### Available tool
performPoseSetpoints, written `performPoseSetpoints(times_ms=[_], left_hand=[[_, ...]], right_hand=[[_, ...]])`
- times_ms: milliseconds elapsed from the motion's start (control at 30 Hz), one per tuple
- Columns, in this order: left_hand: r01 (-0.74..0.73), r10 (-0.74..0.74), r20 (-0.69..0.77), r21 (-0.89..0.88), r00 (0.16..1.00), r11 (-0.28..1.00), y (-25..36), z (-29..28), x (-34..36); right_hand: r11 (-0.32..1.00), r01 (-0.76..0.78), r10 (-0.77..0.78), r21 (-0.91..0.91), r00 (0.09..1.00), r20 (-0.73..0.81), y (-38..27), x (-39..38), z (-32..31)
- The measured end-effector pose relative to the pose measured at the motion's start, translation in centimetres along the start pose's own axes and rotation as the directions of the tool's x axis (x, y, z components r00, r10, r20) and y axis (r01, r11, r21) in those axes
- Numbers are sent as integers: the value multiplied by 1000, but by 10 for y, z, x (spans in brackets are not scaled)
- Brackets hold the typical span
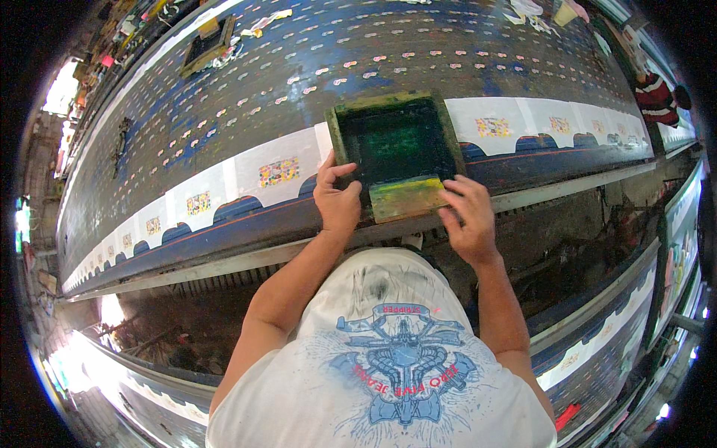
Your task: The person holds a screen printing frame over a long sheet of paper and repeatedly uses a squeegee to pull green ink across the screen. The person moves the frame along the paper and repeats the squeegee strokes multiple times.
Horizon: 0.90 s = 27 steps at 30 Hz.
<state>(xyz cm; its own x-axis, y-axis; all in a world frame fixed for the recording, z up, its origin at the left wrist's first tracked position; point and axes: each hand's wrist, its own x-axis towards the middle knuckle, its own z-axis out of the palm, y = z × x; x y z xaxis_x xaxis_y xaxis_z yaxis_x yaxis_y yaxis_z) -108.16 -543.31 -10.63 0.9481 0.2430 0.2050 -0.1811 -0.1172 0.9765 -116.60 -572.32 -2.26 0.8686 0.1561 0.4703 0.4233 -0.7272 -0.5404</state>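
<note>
A wooden screen-printing frame (442,123), stained with ink, lies across the near edge of the long table in front of me. Its mesh (392,145) is coated dark green. Along its near side is a flat yellow-green board (407,196), smeared with ink; whether it is a loose squeegee or part of the frame I cannot tell. My left hand (340,196) grips the frame's left side near the close corner, thumb and forefinger curled over it. At the near right corner, my right hand (469,215) holds the frame, fingertips beside the yellow-green board.
White fabric pieces (243,170) with colourful printed patches run in a row along the table's near edge, on both sides of the frame. Another frame (208,45) sits at the far left. A crumpled white cloth (530,11) lies far right. Someone in a striped shirt (657,98) is at the right.
</note>
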Motion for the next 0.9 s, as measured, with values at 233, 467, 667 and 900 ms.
performPoseSetpoints(times_ms=[233, 467, 667, 900], left_hand=[[76, -75, 11, -39, 997, 996, 2, -4, -2], [145, -147, -47, -44, 988, 988, 4, -2, -5], [105, -113, -33, -184, 993, 977, 4, 1, -5], [217, -238, -77, -215, 968, 952, 2, 0, -2]], right_hand=[[949, 310, -284, -56, 919, 274, -6, 42, 5], [908, 417, -404, 37, 848, 344, 9, 70, 3], [885, 460, -432, 68, 759, 488, 17, 86, 4], [937, 307, -335, 167, 658, 675, 40, 157, 7]])
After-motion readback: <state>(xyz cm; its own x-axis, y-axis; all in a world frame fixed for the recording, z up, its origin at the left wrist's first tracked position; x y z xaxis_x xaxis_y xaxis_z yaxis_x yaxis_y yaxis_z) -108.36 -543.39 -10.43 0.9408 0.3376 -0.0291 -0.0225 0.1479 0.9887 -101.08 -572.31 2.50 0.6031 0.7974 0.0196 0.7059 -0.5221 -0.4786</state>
